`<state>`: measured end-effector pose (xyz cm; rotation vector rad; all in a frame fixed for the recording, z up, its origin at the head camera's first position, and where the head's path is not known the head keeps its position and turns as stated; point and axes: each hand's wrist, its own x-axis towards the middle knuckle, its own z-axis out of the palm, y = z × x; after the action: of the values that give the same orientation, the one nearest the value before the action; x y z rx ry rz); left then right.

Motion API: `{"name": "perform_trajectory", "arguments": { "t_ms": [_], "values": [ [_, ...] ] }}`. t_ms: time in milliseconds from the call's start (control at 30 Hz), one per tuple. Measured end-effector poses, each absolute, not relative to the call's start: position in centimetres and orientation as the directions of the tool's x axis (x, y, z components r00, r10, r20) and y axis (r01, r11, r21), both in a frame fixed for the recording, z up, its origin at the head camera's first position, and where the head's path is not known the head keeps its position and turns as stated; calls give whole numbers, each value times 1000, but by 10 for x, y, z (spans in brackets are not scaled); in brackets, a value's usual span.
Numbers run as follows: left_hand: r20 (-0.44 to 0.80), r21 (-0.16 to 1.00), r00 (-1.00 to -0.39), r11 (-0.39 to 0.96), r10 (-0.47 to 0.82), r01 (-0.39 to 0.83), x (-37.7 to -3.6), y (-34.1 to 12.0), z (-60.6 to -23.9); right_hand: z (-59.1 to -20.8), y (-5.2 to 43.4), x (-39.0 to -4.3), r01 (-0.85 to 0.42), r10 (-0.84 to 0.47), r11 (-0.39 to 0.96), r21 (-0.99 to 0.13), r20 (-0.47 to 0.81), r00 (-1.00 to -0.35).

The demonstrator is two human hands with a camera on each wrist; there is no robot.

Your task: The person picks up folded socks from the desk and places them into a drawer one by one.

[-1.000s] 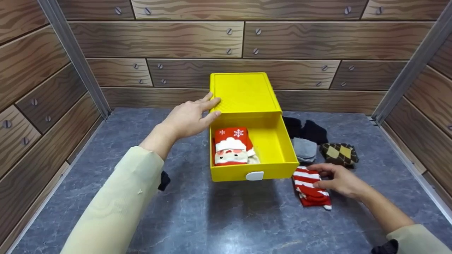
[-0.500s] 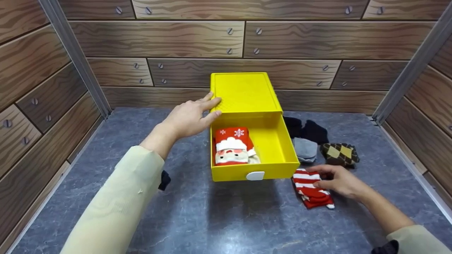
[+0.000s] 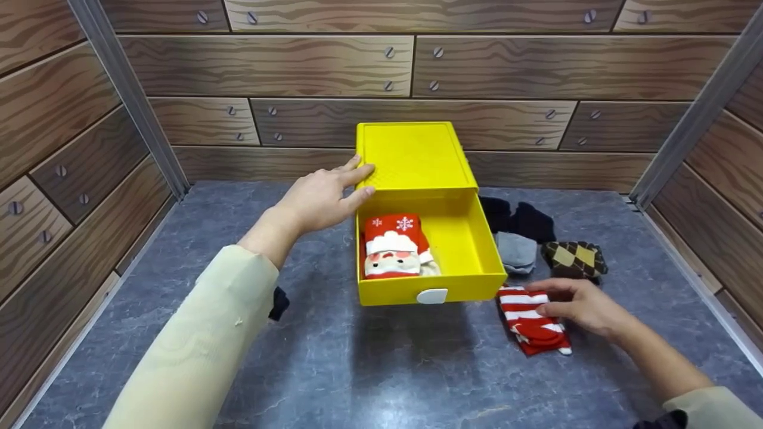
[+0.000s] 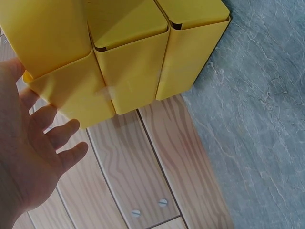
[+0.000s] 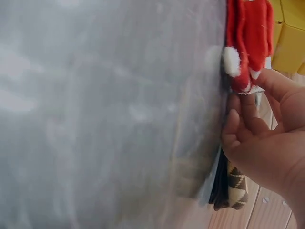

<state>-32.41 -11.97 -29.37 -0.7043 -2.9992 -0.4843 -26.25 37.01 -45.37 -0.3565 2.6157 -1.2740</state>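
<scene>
smooth yellow plastic box [image 3: 417, 158], knitted cloth striped sock [image 3: 530, 319], stone-look table [image 3: 357, 369]

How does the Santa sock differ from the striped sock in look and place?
The Santa sock shows a Santa face and snowflakes; the striped sock has only red and white stripes. The Santa sock lies inside the open yellow drawer; the striped sock lies on the grey table, right of the drawer. No hand touches the Santa sock; the right hand grips the striped sock. Both are red and white and folded.

Grey marbled tabletop [image 3: 381, 369] carries the yellow drawer box [image 3: 417, 156]. Beside it lie a striped sock [image 3: 530, 319], grey sock [image 3: 516, 251], argyle sock [image 3: 573, 260] and black socks [image 3: 517, 218]
</scene>
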Motion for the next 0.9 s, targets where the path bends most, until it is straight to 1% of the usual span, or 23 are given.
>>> {"name": "perform_trajectory", "arguments": {
  "t_ms": [167, 367, 733, 900],
  "values": [
    [88, 298, -903, 853, 421, 428, -323, -120, -293, -446, 375, -258, -74, -312, 547, -834, -121, -942],
    [85, 300, -904, 855, 418, 424, -324, -119, -293, -437, 378, -251, -69, -309, 544, -836, -123, -943],
    [93, 303, -901, 850, 424, 431, -324, -120, -295, -400, 375, -236, -105, -312, 532, -840, -80, -947],
    [90, 294, -900, 852, 427, 433, -325, -120, -294, -383, 371, -231, -129, -288, 543, -830, -40, -957]
  ]
}}
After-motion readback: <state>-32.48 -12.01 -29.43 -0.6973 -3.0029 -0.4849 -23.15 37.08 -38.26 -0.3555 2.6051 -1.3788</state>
